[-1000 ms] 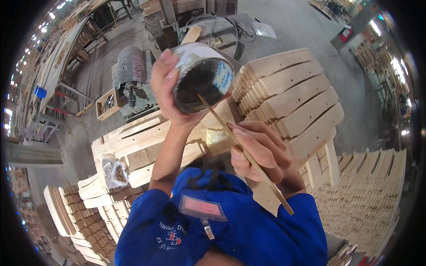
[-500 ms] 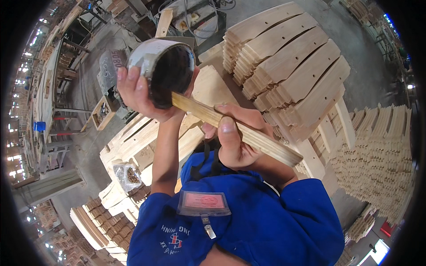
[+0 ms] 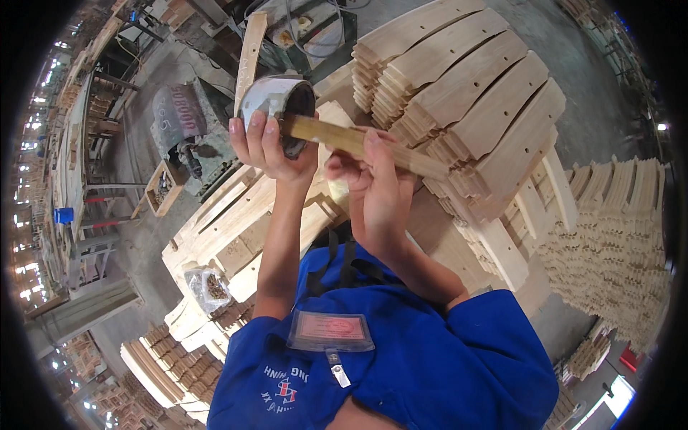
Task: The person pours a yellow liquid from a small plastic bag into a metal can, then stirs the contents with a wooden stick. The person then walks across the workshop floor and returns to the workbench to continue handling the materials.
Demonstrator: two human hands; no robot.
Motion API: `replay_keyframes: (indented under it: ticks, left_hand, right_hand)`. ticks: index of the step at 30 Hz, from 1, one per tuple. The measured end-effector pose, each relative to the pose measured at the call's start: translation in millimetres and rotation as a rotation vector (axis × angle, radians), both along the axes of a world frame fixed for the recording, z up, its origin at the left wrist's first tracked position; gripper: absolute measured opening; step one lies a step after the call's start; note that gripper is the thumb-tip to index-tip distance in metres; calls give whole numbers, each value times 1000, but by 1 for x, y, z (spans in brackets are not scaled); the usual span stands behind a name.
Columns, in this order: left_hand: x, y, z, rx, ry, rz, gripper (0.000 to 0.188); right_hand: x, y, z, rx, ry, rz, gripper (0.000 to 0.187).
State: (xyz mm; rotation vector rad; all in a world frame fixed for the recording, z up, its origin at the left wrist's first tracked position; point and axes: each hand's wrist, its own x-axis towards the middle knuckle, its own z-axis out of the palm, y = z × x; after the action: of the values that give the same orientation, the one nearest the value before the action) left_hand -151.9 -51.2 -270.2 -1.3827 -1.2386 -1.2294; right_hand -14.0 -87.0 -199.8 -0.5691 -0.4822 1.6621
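My left hand (image 3: 276, 150) is wrapped round a whitish round cup-like container (image 3: 259, 97), tilted so its dark mouth faces right. My right hand (image 3: 376, 179) grips a flat wooden stick (image 3: 333, 135) between thumb and fingers. The stick's left end reaches the container's mouth; whether it goes inside, I cannot tell. Its other end points right, toward a stack of curved, holed wooden pieces (image 3: 459, 93). Below my hands, pale wooden pieces (image 3: 229, 240) lie side by side.
A clear plastic bag of small brown pieces (image 3: 206, 285) lies on the wood at left. A greenish machine (image 3: 188, 125) and a small wooden box (image 3: 165, 188) stand farther left. More stacked wooden pieces (image 3: 609, 244) rise at right. A metal-framed bench (image 3: 89, 179) runs along the far left.
Both hands have moved away from my body with the container and stick. The container is more upright in view, and the stick lies flatter across. My right hand has turned, its fingers pointing up.
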Motion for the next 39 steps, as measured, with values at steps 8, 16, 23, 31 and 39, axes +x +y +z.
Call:
replay_keyframes:
  ticks: [8,16,23,31,39]
  left_hand:
    - [10,-10,-5,-96,-676,-288,103]
    - [1,-21,-10,-287,-1025,-430,93]
    - [-10,-34,-69,-544,-976,-255,92]
    - [-7,-41,-142,-679,-946,-213,90]
    - [-14,-8,-213,-761,-1085,-293,89]
  right_hand:
    - [-8,23,-31,-8,18,-18,22]
    - [-10,40,-56,-10,-143,91,25]
    - [-10,48,-101,-196,-267,125,24]
    - [-1,45,-169,-378,-297,116,23]
    - [-11,56,-226,-390,-283,12,25]
